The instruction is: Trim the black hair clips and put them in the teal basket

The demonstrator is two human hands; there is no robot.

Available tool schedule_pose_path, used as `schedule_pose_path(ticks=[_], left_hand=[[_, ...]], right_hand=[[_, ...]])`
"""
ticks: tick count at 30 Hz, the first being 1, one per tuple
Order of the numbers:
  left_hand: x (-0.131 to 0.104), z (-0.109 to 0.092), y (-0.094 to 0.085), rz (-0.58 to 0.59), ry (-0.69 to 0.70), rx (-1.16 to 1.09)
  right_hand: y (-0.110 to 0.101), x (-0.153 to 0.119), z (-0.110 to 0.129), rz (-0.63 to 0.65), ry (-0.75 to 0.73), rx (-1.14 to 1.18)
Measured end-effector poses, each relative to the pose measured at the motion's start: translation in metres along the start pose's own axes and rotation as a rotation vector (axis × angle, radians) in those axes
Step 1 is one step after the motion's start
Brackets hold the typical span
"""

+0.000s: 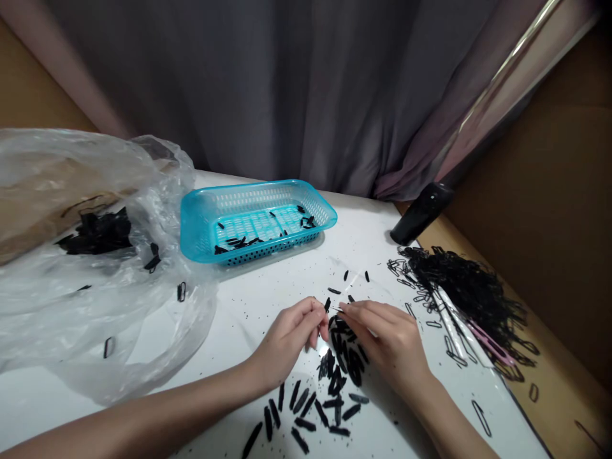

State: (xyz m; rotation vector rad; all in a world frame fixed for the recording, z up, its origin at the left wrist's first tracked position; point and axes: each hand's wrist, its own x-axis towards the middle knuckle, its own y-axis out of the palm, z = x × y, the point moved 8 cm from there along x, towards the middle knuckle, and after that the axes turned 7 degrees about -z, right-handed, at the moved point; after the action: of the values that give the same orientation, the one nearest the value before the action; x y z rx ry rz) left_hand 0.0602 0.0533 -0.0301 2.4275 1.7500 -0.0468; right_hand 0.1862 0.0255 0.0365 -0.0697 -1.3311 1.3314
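My left hand [299, 328] is closed, pinching a small black elongated piece [327, 305] upright between thumb and fingertips. Facing it, my right hand [389, 335] is closed on a thin, pointed wire-like thing [336, 310], whose tip reaches toward the black piece. Whether the two touch is too small to tell. Below both hands lies a heap of similar black pieces [351, 363], with more scattered toward the table's front [299, 440]. A few loose ones [334, 291] lie just beyond my fingertips.
A blue basket [191, 220] at the back holds several black pieces. To the left, a clear plastic bag [162, 357] contains a black bunch. A pile of black wire loops [471, 280] lies at right, beside pink-handled scissors or a similar tool [492, 344] and a black cylinder [421, 213].
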Motion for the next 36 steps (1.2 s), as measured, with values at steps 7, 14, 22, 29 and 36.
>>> schedule_pose_path(ticks=[7,14,22,29,36], left_hand=[[-0.001,0.0,0.0,0.0,-0.005,0.001],[0.0,0.003,0.0,0.014,-0.017,0.002],[-0.002,0.006,0.002,0.045,-0.038,-0.023],[-0.002,0.001,0.005,0.058,-0.013,-0.013],[-0.001,0.0,0.004,0.056,-0.004,-0.037]], right_hand=[[0.0,0.0,0.0,0.009,-0.01,-0.019],[0.001,-0.003,-0.002,0.017,0.004,-0.001],[0.002,-0.002,0.01,-0.008,-0.03,-0.039],[-0.004,-0.002,0.012,-0.042,-0.044,-0.067],[-0.005,-0.002,0.016,-0.033,-0.083,-0.106]])
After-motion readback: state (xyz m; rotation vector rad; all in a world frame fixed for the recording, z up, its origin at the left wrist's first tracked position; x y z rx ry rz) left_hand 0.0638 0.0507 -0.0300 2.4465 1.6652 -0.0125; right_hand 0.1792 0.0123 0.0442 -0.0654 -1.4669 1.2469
